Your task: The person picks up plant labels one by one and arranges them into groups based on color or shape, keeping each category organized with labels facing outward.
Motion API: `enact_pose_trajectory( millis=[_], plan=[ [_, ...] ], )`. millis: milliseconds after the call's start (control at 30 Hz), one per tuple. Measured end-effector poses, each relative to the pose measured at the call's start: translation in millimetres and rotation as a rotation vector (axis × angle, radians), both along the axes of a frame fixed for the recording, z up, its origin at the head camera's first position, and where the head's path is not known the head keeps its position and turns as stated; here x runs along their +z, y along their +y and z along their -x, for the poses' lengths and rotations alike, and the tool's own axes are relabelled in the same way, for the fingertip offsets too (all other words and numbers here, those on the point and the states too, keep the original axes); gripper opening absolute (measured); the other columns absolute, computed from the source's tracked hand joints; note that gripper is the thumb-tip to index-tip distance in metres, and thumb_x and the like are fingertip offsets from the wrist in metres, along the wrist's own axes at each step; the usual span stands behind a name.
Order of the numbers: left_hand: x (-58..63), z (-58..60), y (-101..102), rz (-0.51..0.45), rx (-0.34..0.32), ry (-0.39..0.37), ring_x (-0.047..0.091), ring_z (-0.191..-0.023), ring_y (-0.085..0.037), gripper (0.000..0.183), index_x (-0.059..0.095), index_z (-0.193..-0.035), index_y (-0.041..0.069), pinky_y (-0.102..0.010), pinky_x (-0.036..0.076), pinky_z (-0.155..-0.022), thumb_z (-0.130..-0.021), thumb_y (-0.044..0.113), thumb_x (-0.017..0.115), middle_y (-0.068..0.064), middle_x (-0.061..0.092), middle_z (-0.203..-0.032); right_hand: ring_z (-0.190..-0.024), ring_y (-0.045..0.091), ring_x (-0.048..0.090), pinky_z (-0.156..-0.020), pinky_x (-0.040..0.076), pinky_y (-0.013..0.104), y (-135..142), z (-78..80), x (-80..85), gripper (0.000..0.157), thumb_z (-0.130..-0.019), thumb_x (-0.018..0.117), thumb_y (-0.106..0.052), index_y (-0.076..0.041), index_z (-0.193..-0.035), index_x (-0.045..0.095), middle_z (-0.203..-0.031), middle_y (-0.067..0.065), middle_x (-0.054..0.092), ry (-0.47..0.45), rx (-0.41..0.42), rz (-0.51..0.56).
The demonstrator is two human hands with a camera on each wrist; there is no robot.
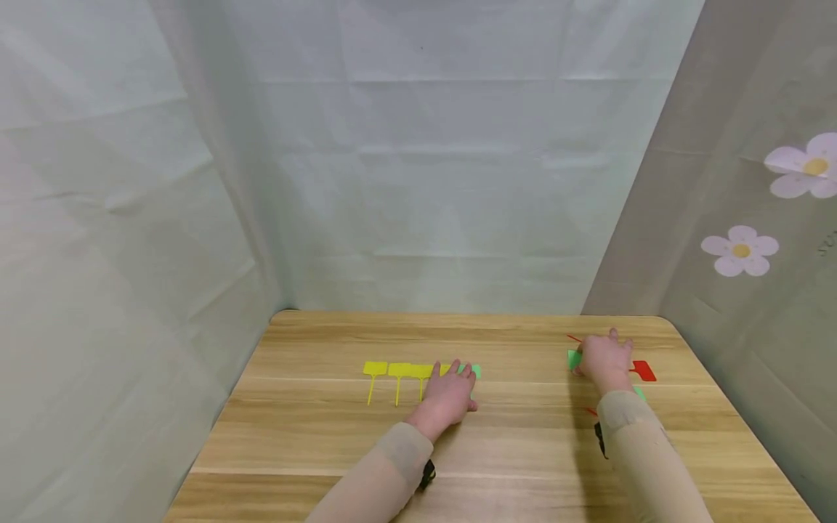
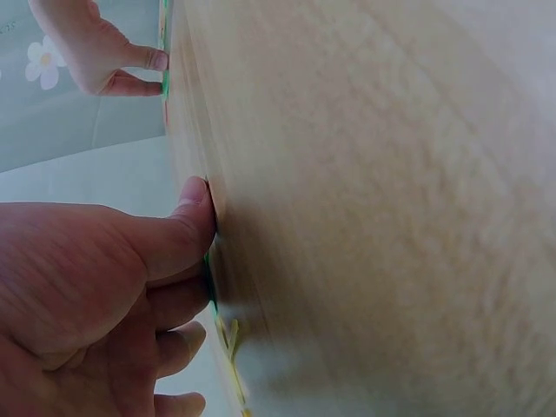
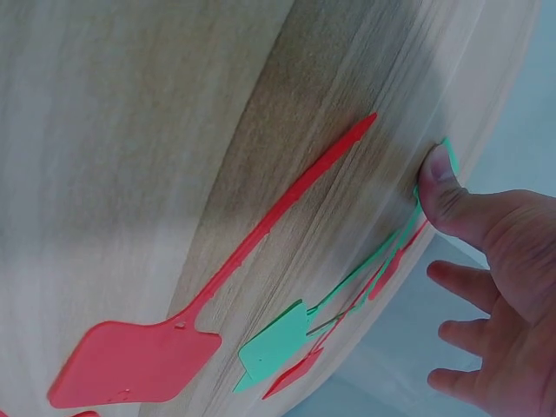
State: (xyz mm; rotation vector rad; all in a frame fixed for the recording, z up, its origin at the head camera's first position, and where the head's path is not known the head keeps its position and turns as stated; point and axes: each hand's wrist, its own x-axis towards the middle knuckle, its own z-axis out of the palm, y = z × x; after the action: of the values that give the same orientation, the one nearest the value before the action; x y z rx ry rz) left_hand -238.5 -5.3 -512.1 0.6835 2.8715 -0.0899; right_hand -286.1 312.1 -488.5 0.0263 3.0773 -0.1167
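My left hand rests on the table at the right end of a row of yellow cable-tie tags. A green cable-tie tag shows just past its fingertips, and its thumb and forefinger touch down there. On the right, my right hand reaches over a loose group of red and green tags. Its thumb presses on a green tag, with the other fingers spread in the right wrist view. A red tag and another green tag lie flat nearby. My forefinger's contact is hidden there.
The wooden table backs onto a pale cloth wall, with cloth at both sides. Another red tag lies right of my right hand. My right forearm partly covers a green and a red tag.
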Motion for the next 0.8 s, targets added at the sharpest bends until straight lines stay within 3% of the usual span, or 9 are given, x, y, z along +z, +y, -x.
enact_pose_trajectory(
  millis=[233, 567, 800],
  plan=[
    [2.5, -0.6, 0.0, -0.005, 0.004, -0.007, 0.027, -0.148, -0.021, 0.067, 0.047, -0.150, 0.018, -0.055, 0.025, -0.117, -0.092, 0.048, 0.064, 0.003, 0.038, -0.158, -0.134, 0.063, 0.024, -0.104, 0.019, 0.078, -0.5, 1.5, 2.8, 0.047, -0.067, 0.092, -0.030, -0.005, -0.103, 0.075, -0.127, 0.033, 0.058, 0.026, -0.002, -0.070],
    [2.2, -0.2, 0.1, -0.010, -0.013, -0.007, 0.028, -0.148, -0.021, 0.067, 0.047, -0.150, 0.017, -0.051, 0.026, -0.118, -0.093, 0.048, 0.063, 0.002, 0.038, -0.158, -0.130, 0.061, 0.029, -0.103, 0.025, 0.074, 1.8, -0.8, 5.2, 0.065, -0.061, 0.093, -0.041, 0.001, -0.104, 0.071, -0.121, 0.035, 0.058, 0.066, 0.012, -0.115],
    [2.5, -0.7, 0.8, 0.004, -0.019, 0.003, 0.030, -0.147, -0.021, 0.066, 0.048, -0.149, 0.016, -0.048, 0.026, -0.118, -0.093, 0.047, 0.064, 0.001, 0.040, -0.157, -0.129, 0.062, 0.031, -0.103, 0.025, 0.074, 6.5, -2.7, 0.3, 0.055, -0.064, 0.092, -0.034, 0.003, -0.098, 0.070, -0.115, 0.035, 0.060, 0.120, 0.023, -0.065]
  ],
)
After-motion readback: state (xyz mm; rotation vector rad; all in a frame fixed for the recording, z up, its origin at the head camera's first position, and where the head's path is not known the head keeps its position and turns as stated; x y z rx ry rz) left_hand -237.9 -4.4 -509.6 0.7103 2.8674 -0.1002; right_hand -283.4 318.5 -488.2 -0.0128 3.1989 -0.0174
